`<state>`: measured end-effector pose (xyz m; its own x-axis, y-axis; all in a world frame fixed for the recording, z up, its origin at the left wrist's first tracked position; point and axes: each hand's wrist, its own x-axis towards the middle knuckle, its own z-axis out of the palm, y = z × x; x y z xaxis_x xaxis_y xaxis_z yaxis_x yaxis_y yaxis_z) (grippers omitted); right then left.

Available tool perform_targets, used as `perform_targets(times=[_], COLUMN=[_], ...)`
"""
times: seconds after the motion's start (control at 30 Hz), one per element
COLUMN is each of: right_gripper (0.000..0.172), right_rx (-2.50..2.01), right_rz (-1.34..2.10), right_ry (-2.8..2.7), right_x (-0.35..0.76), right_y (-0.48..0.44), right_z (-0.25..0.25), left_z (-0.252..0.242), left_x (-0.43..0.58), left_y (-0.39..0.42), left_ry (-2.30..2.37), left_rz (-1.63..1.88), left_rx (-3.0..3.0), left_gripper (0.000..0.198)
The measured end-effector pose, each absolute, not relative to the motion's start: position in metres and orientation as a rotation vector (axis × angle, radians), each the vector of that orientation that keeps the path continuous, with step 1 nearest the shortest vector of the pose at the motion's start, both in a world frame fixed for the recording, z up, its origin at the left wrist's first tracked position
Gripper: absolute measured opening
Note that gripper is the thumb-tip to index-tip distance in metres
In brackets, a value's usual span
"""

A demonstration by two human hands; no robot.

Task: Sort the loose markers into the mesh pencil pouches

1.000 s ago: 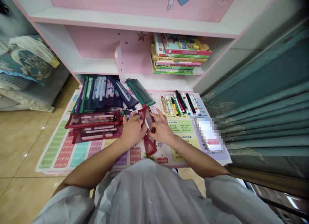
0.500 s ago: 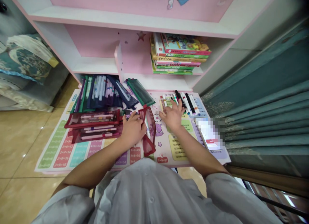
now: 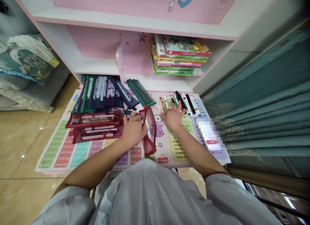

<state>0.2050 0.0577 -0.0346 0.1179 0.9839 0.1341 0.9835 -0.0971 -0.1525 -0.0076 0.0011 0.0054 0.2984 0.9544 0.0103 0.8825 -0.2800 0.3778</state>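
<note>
My left hand (image 3: 134, 129) lies palm down with its fingers apart, against the left side of a red mesh pencil pouch (image 3: 151, 121). A whitish pen (image 3: 148, 127) shows inside that pouch; the hand covers part of it. My right hand (image 3: 172, 118) is spread, its fingertips at the near ends of a row of loose markers. Among them are a black marker (image 3: 180, 100), another black marker (image 3: 190, 104) and a thin tan pen (image 3: 161, 106) on the left. Whether the fingertips touch any marker, I cannot tell.
Two filled red mesh pouches (image 3: 93, 119) lie left of my left hand. Behind them are blue and green pouches of markers (image 3: 100, 92) and a dark green pouch (image 3: 141, 91). A phone (image 3: 208, 134) lies at right. Stacked books (image 3: 180, 60) sit on the pink shelf.
My right hand's fingers have shifted slightly nearer to me and the tan pen shows more. My left hand and the pouches stay nearly where they were.
</note>
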Motion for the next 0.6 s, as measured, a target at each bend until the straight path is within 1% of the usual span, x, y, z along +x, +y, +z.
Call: perform_targets(times=[0.07,0.23,0.4,0.6], right_gripper=[0.026,0.016,0.016,0.017], right_rx=[-2.178,-2.085,-1.843,-1.621], right_rz=[0.034,0.105,0.145,0.316], right_ry=[-1.975,-1.863,-1.804,-1.934], right_x=[0.205,0.202,0.199,0.194], right_y=[0.056,0.047,0.032,0.014], right_z=[-0.033,-0.020,-0.007,0.005], left_z=[0.006,0.009,0.007,0.006], left_x=[-0.007,-0.007,-0.007,-0.007], left_y=[0.001,0.001,0.001,0.002], left_ry=[1.666,1.669,1.671,1.664], left_rz=[0.330,0.321,0.330,0.345], left_rx=[2.271,2.273,2.279,2.280], left_gripper=[0.028,0.026,0.027,0.028])
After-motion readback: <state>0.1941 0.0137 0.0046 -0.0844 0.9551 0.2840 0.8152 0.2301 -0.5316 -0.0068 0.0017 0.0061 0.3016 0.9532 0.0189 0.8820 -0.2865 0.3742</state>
